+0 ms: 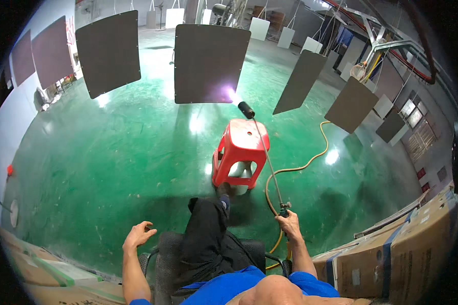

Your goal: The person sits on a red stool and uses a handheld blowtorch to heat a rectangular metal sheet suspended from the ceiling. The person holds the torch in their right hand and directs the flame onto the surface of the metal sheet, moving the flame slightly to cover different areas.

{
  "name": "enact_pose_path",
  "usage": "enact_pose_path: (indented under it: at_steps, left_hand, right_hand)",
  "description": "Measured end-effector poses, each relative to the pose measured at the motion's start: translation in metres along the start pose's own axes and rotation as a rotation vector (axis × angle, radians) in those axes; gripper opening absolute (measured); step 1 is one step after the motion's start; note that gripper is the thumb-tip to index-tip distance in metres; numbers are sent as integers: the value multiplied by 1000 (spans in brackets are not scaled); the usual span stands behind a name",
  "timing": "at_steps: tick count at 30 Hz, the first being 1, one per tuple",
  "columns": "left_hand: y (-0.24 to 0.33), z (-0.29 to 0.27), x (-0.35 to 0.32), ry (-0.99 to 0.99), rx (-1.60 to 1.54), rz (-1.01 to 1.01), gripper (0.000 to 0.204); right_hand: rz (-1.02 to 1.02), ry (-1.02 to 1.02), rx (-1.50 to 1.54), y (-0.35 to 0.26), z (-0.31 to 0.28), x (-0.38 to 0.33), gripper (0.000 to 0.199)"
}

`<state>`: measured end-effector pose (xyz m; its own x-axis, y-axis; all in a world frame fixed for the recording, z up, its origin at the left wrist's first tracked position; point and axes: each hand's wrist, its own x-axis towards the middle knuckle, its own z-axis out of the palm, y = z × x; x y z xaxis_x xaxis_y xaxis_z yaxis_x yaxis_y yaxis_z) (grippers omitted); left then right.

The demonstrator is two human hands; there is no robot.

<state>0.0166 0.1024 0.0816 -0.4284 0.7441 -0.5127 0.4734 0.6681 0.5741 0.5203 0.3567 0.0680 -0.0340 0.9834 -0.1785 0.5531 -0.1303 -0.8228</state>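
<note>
The right grip (289, 224) clasps the handle of a long torch (246, 110), its flame (231, 94) at the lower right corner of a hanging grey panel (212, 63). The left grip (139, 235) is released, loosely curled. Between person and panel, 1 red stool (239, 145) stands beneath the torch's rod; right of it, a yellow hose (303, 166) crosses the green floor (112, 168).

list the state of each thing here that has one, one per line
torch, lit
middle panel, hanging off the floor
flame, glowing at the middle panel's lower right
right hand, grip closed on the torch
left hand, grip loosely open, empty
other dark panels, hanging
stool, upright
hose, curved across the floor
chair, occupied
right-hand carton, strapped
</note>
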Motion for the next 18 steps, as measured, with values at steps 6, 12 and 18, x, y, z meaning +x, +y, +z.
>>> enact_pose_path:
  at_steps: [6,12,18]
  left_hand:
    - [-7,3,3,5,34,41,54]
    - [-5,2,-2,31,-16,3,53]
    - [-6,2,0,22,7,31,53]
  right_hand:
    - [-45,160,114,9,-20,7,17]
    - [-16,222,332,-32,-41,11,14]
    - [-110,254,385,-50,-59,32,13]
